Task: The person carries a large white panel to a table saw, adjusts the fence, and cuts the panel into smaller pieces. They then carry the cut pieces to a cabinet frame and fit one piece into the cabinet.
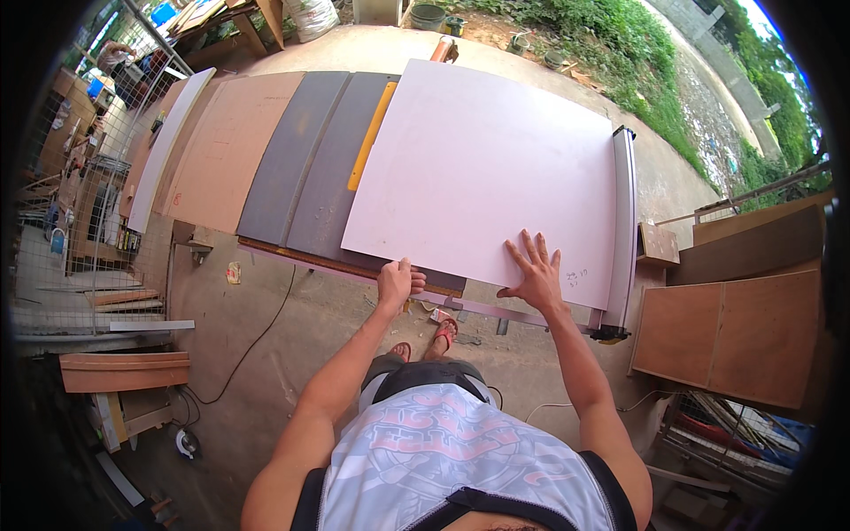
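Note:
A large white panel lies flat over the right part of a grey table saw top. My left hand is closed at the panel's near edge, with thumb and curled fingers at that edge; the fingertips are partly hidden. On the panel's near right part my right hand rests flat with fingers spread, beside small pencil marks. A yellow strip set in the saw top shows along the panel's left edge. The panel's right side lies along a long grey fence.
Brown boards extend the surface leftward, with a white strip at their far end. A cable crosses the concrete floor at left, near a circular saw. At right stands a brown wooden cabinet. Wire mesh borders the left side.

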The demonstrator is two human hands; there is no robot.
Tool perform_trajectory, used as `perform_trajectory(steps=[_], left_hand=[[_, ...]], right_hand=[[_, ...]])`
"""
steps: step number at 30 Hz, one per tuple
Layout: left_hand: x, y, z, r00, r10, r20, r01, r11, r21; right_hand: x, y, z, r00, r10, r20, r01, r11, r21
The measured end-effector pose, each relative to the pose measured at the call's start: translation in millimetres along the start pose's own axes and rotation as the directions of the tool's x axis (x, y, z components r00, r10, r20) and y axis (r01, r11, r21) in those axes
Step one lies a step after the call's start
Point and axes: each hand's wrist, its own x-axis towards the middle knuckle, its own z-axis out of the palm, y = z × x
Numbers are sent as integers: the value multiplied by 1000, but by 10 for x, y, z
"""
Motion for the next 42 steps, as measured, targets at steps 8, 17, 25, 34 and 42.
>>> perform_trajectory(steps=[8,17,25,34,42], left_hand=[[81,-18,28,1000,16,-18,-16,1000,-17],[104,30,39,1000,12,4,-12,1000,-16],[158,62,57,1000,1,0,-1,1000,-14],[204,81,78,1000,11,-1,-11,1000,-23],[240,113,97,1000,8,-22,-8,1000,-20]], right_hand=[[52,27,1,1000,1,2,-1,1000,-6],[112,50,-1,1000,10,16,-10,1000,-15],[161,60,-34,999,18,32,-18,1000,-17],[205,85,-43,1000,14,27,-14,1000,-14],[257,109,-49,1000,-3,21,3,1000,-11]])
